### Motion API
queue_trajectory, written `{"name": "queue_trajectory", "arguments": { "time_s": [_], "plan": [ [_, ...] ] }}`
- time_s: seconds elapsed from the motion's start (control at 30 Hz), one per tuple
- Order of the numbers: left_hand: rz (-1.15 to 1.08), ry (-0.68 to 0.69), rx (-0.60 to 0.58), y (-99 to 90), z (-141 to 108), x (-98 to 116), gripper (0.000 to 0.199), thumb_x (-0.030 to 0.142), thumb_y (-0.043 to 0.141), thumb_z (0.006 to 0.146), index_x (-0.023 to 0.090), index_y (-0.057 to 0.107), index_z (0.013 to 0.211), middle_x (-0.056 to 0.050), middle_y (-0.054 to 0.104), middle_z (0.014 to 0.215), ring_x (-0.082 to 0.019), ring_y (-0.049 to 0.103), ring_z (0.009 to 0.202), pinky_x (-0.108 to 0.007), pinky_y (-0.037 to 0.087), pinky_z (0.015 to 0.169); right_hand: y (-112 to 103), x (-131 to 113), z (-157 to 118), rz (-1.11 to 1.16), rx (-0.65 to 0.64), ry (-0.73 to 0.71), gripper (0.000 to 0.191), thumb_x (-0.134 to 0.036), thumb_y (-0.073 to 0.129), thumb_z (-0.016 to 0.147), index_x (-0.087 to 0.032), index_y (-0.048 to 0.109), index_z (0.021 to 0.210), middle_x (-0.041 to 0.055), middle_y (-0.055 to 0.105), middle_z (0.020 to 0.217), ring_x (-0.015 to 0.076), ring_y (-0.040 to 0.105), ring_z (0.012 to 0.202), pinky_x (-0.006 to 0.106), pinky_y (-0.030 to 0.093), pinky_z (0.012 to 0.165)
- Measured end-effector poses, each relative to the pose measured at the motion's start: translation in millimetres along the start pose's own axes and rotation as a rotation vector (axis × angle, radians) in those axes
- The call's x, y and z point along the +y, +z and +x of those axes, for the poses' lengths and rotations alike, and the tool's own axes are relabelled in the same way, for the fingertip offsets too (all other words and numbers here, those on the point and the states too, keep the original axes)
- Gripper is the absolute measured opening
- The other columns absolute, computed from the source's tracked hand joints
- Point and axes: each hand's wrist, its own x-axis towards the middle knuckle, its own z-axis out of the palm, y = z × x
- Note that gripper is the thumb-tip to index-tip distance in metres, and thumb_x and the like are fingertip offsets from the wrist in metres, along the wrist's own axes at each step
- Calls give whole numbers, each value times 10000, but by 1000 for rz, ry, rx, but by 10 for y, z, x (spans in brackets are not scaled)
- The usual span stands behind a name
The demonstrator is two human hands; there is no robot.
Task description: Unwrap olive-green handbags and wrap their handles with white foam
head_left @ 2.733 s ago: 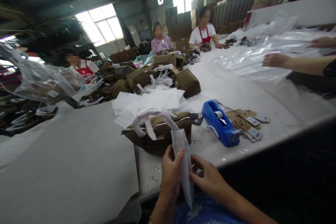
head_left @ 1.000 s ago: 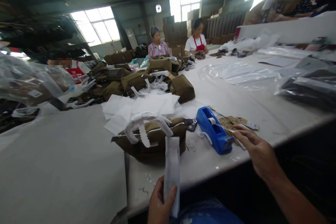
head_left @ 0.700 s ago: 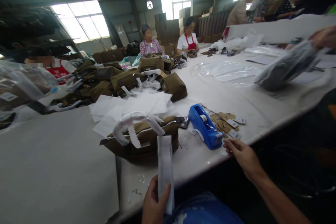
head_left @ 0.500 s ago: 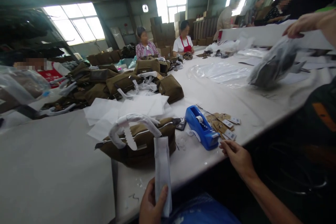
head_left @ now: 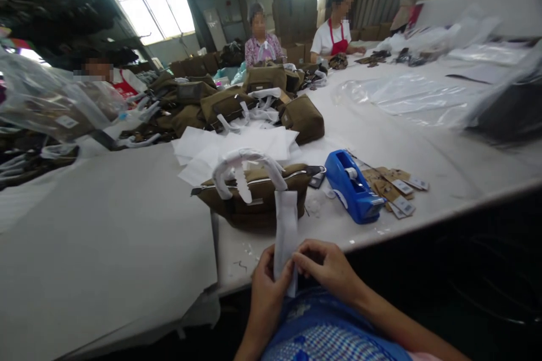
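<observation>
Strip (white) sits in left hand, right hand touching.

A long white table runs away from the near edge; a large grey sheet covers its left part, the near edge creased; just beside that sheet stands an olive bag, handles up, with loose white sheets fanned behind it; farther back olive bags lie in a heap; right of the front bag sits a blue tape dispenser, with brown and white tags overlapping just beyond; clear plastic spreads across the right side, near a blurred dark bundle.
</observation>
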Motion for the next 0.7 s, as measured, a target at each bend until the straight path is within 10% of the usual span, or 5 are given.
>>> {"name": "queue_trajectory", "arguments": {
  "time_s": [0.2,0.53,0.7],
  "plan": [
    [-27,-20,37,-42,-30,39,430,416,764,831,161,652,1160,-117,743,1113,-294,690,1065,-335,528,914,-11,62,182,-493,86,-31,383,-524,678,855,-182,716,687,52,706,638,201,637,604,295,453,594],
    [-261,-96,-89,-18,-56,17,450,391,749,857,155,630,1221,-136,715,1213,-306,674,1116,-362,521,947,-181,345,299,-43,-170,120,407,-568,646,827,-166,668,888,-6,656,593,159,600,500,270,500,509],
    [-243,-130,35,-9,-56,101,525,419,804,783,155,643,1208,-137,731,1174,-306,684,1092,-358,534,935,-321,347,138,-200,145,20,336,-460,644,873,-189,704,1063,49,748,820,201,703,730,318,558,723]
  ]
}}
